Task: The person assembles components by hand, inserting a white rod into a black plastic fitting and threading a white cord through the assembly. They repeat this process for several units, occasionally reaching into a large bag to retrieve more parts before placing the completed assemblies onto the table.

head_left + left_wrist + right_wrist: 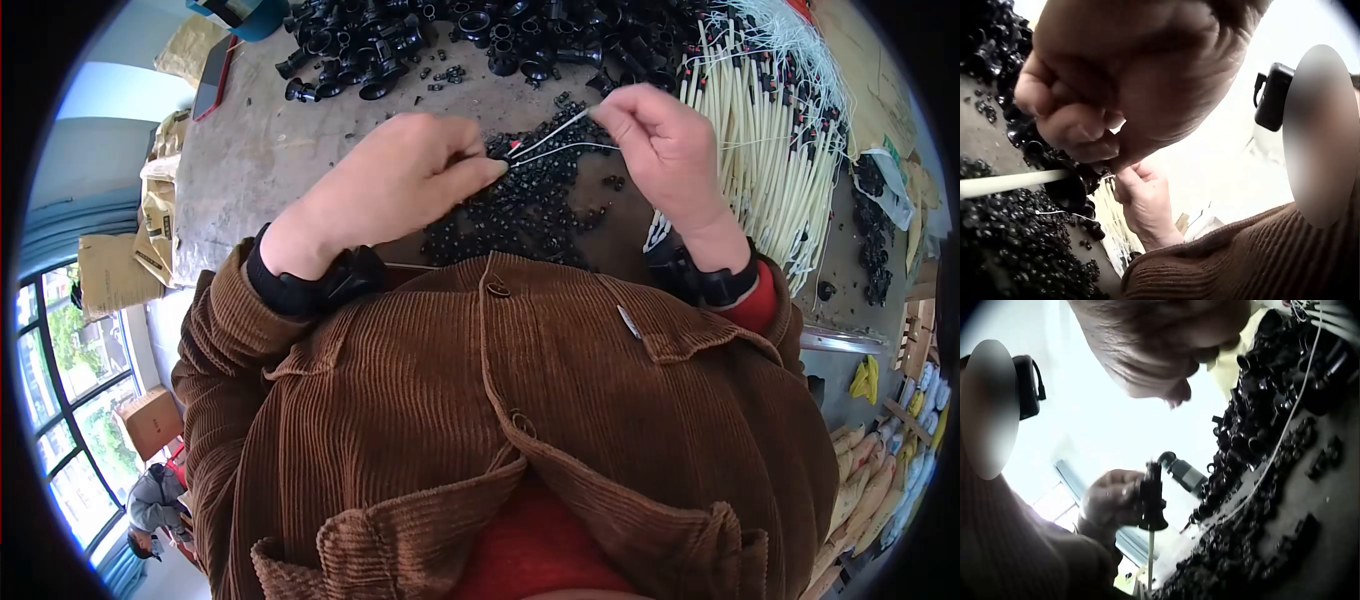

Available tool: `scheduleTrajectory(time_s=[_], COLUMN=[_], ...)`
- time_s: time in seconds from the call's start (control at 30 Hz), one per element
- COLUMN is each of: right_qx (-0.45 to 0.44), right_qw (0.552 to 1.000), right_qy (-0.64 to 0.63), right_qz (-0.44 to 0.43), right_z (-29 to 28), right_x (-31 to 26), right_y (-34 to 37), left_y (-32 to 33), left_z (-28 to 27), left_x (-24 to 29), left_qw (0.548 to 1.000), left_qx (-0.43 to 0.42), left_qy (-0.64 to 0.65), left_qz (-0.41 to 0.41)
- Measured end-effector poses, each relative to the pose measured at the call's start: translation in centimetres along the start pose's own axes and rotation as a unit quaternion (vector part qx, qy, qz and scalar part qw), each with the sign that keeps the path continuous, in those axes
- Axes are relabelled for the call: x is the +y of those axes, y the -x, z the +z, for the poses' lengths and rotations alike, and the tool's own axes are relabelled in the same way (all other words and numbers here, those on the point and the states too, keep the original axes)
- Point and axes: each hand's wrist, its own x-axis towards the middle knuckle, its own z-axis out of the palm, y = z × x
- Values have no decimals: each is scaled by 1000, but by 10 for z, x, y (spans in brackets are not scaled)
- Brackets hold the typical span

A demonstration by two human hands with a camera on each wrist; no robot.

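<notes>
My left hand [400,180] [1129,69] [1110,500] has its fingers curled round a black flared part [1067,189] [1152,497], from whose wide end a pale rod [1010,183] [1150,556] sticks out. My right hand [665,150] [1147,203] [1166,344], to the right of it, pinches the end of a white strand [562,130] between thumb and forefinger. That strand runs down to the left hand's fingertips. A second thin white strand [575,147] curves across below it. Small black pieces [520,205] lie beneath both hands.
Black flared parts [470,30] are heaped at the table's [260,130] far side. A large bundle of pale rods [770,140] with white strands lies at the right. A red-edged object [214,80] is at the far left, and a person [155,500] is beyond the table.
</notes>
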Motion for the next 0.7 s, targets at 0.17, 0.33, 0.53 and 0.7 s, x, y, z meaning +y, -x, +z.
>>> scheduleTrajectory(time_s=[0.17,0.33,0.53,0.7], right_qx=[144,-115,-36,-139], right_qw=[929,682,996,982], right_qy=[-339,-712,60,96], right_qz=[31,117,-55,-86], right_z=[20,0,21,27], right_x=[-31,-6,-26,-12], right_y=[-8,-3,7,12], left_y=[-23,-28,-25,-20], left_z=[22,23,23,16], left_x=[5,2,-6,16], left_qw=[1000,988,992,972], left_qx=[9,-47,-19,-64], left_qy=[14,139,123,166], left_qz=[-13,-48,-29,-154])
